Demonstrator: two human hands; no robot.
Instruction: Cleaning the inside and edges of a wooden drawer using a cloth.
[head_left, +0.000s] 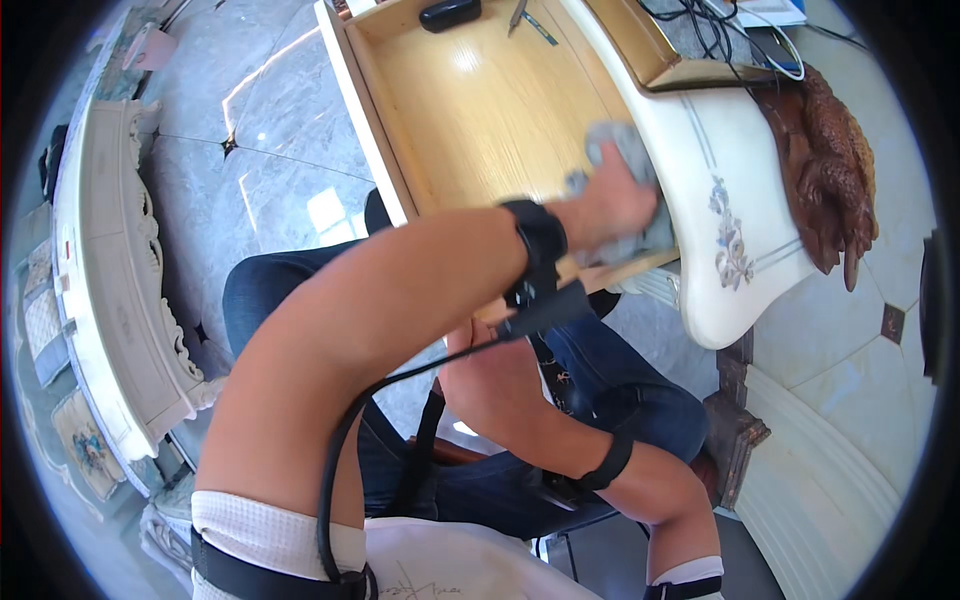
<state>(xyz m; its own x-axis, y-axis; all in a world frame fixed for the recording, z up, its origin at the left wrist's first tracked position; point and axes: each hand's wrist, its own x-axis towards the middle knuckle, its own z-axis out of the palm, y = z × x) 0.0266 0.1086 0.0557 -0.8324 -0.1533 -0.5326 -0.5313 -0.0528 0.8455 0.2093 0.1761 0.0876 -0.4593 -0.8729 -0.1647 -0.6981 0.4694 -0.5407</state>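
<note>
My left hand [618,203] reaches across into an open wooden drawer [470,125]. Its fingers are closed on a crumpled grey cloth [656,237], pressed against the drawer's right end, beside the white curved panel. Some blur lies over this hand. My right hand [478,372] is lower down, by the drawer's near edge and under the left wrist. Its fingers are mostly hidden behind the left forearm and a dark wrist-strap device [540,300]. At the drawer's far end lie a black oblong case [450,14] and a thin small tool [535,27].
The white panel [700,180] has a floral ornament. On top are a box [660,55] with tangled cables [715,30] and a brown carved figure [825,170]. A white carved furniture piece [115,260] stands left on the grey tiled floor [280,110]. My legs are beneath the drawer.
</note>
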